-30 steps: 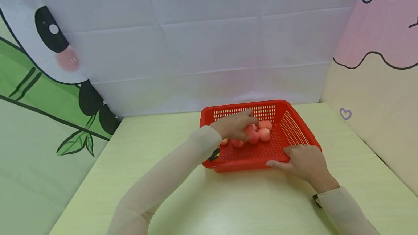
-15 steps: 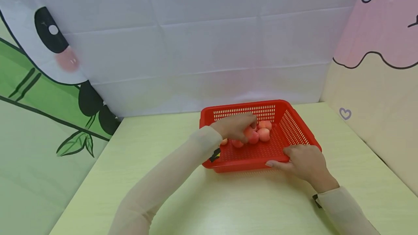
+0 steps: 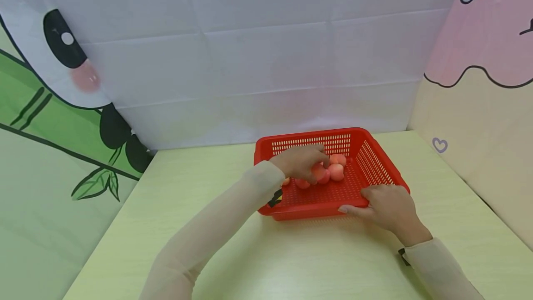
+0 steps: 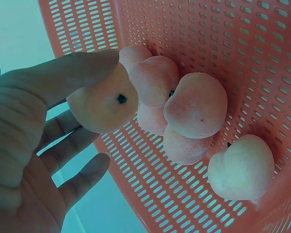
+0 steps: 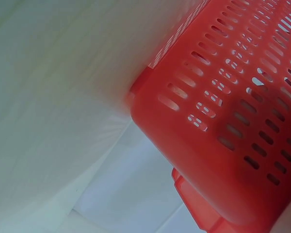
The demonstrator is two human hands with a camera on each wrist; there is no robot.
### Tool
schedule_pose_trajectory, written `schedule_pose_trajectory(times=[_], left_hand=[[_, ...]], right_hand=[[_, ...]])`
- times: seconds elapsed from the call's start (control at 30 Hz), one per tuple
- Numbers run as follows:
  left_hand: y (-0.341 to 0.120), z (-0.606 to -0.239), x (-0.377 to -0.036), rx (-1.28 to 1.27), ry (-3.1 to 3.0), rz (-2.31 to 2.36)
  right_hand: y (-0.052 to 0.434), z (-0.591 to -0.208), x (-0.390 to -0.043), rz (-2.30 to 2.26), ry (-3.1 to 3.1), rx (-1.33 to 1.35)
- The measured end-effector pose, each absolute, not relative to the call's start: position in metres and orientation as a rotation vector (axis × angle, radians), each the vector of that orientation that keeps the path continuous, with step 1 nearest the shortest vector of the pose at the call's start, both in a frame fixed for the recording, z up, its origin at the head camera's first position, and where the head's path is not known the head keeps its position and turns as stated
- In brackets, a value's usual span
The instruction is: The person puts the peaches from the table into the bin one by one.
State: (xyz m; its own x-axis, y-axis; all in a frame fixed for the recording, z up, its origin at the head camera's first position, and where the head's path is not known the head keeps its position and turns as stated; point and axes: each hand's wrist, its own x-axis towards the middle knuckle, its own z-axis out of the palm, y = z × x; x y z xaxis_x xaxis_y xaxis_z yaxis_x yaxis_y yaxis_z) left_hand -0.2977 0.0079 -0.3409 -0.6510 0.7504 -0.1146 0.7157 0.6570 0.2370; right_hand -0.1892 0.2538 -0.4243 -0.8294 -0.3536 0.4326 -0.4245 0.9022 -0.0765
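Observation:
A red plastic basket [image 3: 308, 210] with slotted walls stands on the table, several peaches in its left and middle part. My left hand [image 3: 300, 162] reaches inside over them. In the left wrist view its thumb and fingers hold one peach [image 4: 104, 104], dark stem spot facing the camera. Beside that one, other peaches [image 4: 196, 104] are bunched along the basket wall, with a paler peach [image 4: 242, 167] in the corner. My right hand [image 3: 389, 207] grips the basket's near right rim, thumb along the front. The right wrist view shows mostly the basket's slotted outside.
The pale wooden table [image 3: 316, 263] extends in front of and left of the basket. Behind it hangs a white cloth [image 3: 266, 59], with a printed pink and cream panel [image 3: 479, 119] on the right and a green cartoon print on the left.
My left hand has lowered slightly with its peach, toward the others in the basket, its fingers shifting a little. My right hand and the basket have stayed put.

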Motion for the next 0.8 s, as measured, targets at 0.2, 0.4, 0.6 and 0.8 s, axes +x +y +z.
schedule_pose_trajectory(times=[0.2,0.4,0.6,0.8], left_hand=[[0.0093,-0.3429,-0.2994,1.199,2.66,0.214],[0.0108,-0.3448,-0.302,1.162,2.646,0.213],[0.0104,-0.3455,-0.3009,1.1,2.596,0.247],[0.0107,-0.3461,-0.2986,1.061,2.586,0.254]], right_hand=[[0.2542,-0.4248,-0.1894,0.241,-2.638,0.573],[0.254,-0.4239,-0.1893,0.239,-2.656,0.56],[0.2537,-0.4232,-0.189,0.241,-2.677,0.55],[0.254,-0.4227,-0.1887,0.245,-2.682,0.551]])
